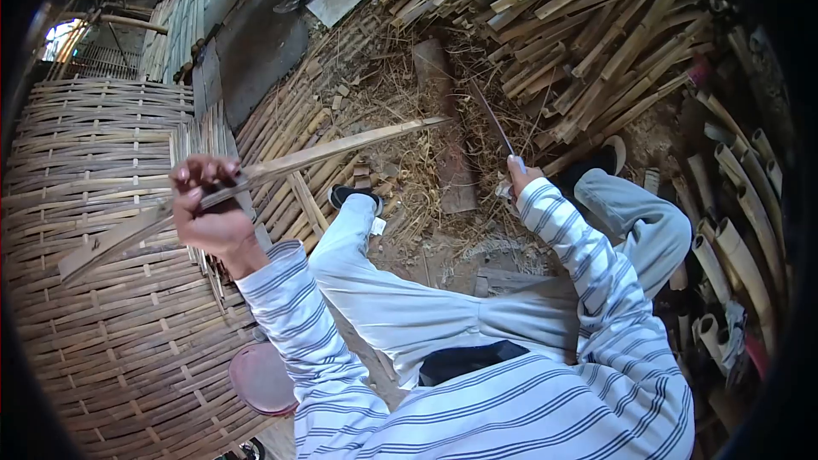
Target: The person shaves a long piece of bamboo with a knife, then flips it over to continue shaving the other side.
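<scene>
At centre left, the left hand [209, 209] has its fingers wrapped around a long bamboo strip [281, 168]; right of centre, the right hand [518, 177] grips a knife [492, 119].

Even, soft daylight fills the scene, with only faint shadows under the legs and among the bamboo pile [596, 25]; the brightest patch is a blown-out opening [60, 34] at upper left. Strong fisheye distortion bends straight lines and leaves a black vignette around the frame. The centre is fairly sharp, while the edges soften and the left hand [209, 209] shows slight motion blur.
</scene>
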A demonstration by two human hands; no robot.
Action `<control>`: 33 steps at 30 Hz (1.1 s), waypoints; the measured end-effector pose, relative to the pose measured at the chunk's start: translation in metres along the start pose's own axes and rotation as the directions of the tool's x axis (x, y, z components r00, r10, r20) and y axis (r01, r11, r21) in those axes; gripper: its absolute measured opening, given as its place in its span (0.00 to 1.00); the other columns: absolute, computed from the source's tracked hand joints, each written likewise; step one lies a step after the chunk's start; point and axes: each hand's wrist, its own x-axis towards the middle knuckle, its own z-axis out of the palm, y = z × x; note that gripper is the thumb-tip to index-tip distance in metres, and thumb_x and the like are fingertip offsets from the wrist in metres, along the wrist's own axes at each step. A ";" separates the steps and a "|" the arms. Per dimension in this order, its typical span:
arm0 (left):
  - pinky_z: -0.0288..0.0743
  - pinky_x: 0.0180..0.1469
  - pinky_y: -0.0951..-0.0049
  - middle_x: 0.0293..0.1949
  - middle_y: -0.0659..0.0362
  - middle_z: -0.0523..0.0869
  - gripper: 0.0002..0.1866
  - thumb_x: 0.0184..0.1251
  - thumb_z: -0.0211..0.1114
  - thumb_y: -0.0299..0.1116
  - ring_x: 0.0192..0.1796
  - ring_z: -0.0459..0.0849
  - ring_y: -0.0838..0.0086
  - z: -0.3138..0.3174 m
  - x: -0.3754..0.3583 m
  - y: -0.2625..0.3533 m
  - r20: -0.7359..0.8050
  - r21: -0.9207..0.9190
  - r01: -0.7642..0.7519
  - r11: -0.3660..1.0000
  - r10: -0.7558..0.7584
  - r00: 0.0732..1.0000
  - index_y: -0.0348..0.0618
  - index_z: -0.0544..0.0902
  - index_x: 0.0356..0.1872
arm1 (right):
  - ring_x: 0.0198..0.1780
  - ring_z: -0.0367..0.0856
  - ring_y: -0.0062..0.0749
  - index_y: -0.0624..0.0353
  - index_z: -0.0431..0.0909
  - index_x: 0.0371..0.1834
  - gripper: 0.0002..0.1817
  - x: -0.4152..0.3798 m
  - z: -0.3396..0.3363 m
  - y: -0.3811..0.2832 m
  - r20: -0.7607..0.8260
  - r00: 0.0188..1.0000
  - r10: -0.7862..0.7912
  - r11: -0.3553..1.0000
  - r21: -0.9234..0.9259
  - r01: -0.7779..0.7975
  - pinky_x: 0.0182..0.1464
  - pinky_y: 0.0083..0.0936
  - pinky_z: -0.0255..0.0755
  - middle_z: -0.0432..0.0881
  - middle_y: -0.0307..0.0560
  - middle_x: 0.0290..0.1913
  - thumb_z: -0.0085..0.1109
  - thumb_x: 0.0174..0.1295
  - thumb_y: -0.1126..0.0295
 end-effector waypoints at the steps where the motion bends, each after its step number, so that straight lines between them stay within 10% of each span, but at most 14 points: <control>1: 0.66 0.41 0.60 0.27 0.55 0.69 0.14 0.39 0.50 0.32 0.30 0.69 0.64 0.011 -0.002 0.002 -0.016 0.015 0.003 1.000 -0.003 1.000 0.46 0.66 0.32 | 0.11 0.62 0.25 0.53 0.68 0.22 0.25 -0.033 -0.006 -0.016 0.074 0.997 -0.015 0.966 0.258 -0.004 0.14 0.28 0.57 0.62 0.36 0.12 0.51 0.62 0.43; 5: 0.58 0.30 0.71 0.19 0.60 0.61 0.10 0.33 0.49 0.30 0.22 0.60 0.73 0.032 -0.001 0.009 0.022 -0.142 -0.051 0.989 0.054 0.998 0.47 0.61 0.22 | 0.13 0.65 0.26 0.56 0.71 0.27 0.21 -0.074 -0.021 -0.001 0.096 0.995 -0.041 0.939 0.343 0.006 0.16 0.28 0.60 0.66 0.37 0.13 0.58 0.59 0.48; 8: 0.48 0.24 0.75 0.14 0.64 0.54 0.10 0.30 0.47 0.30 0.17 0.51 0.78 0.058 -0.009 0.027 -0.064 -0.139 -0.125 0.982 0.117 0.991 0.49 0.56 0.17 | 0.17 0.67 0.25 0.58 0.74 0.30 0.20 -0.023 -0.008 0.062 -0.195 0.855 -0.480 0.877 -0.136 0.462 0.20 0.27 0.63 0.70 0.37 0.15 0.61 0.58 0.50; 20: 0.44 0.20 0.77 0.12 0.66 0.53 0.14 0.53 0.49 0.36 0.15 0.50 0.80 0.076 -0.067 0.091 0.024 0.033 -0.081 0.996 0.080 0.996 0.53 0.55 0.15 | 0.33 0.80 0.44 0.63 0.80 0.35 0.31 0.000 -0.018 0.047 -0.143 0.971 -0.190 0.948 -0.283 0.144 0.41 0.36 0.72 0.81 0.52 0.27 0.54 0.57 0.40; 21: 0.45 0.19 0.78 0.12 0.65 0.53 0.14 0.54 0.48 0.37 0.15 0.50 0.80 0.079 -0.072 0.094 0.015 0.042 -0.084 0.996 0.083 0.996 0.52 0.55 0.15 | 0.20 0.72 0.31 0.62 0.79 0.27 0.26 -0.008 -0.018 0.045 -0.181 0.964 -0.194 0.964 -0.219 0.152 0.27 0.32 0.68 0.76 0.44 0.20 0.61 0.54 0.45; 28: 0.45 0.20 0.77 0.12 0.65 0.54 0.14 0.55 0.49 0.35 0.16 0.50 0.80 0.070 -0.080 0.094 0.058 -0.006 -0.041 0.999 0.041 0.997 0.52 0.56 0.14 | 0.19 0.74 0.31 0.64 0.76 0.27 0.26 -0.001 -0.005 0.053 -0.182 0.942 -0.282 0.946 -0.218 0.241 0.23 0.29 0.67 0.73 0.42 0.18 0.64 0.52 0.47; 33: 0.46 0.21 0.76 0.12 0.65 0.54 0.15 0.58 0.49 0.38 0.16 0.51 0.79 0.064 -0.075 0.081 0.022 0.002 -0.019 1.000 0.019 1.000 0.51 0.56 0.15 | 0.23 0.78 0.32 0.56 0.73 0.24 0.19 -0.007 -0.015 0.025 0.214 0.977 0.017 0.920 0.378 -0.099 0.26 0.28 0.72 0.76 0.42 0.20 0.62 0.55 0.52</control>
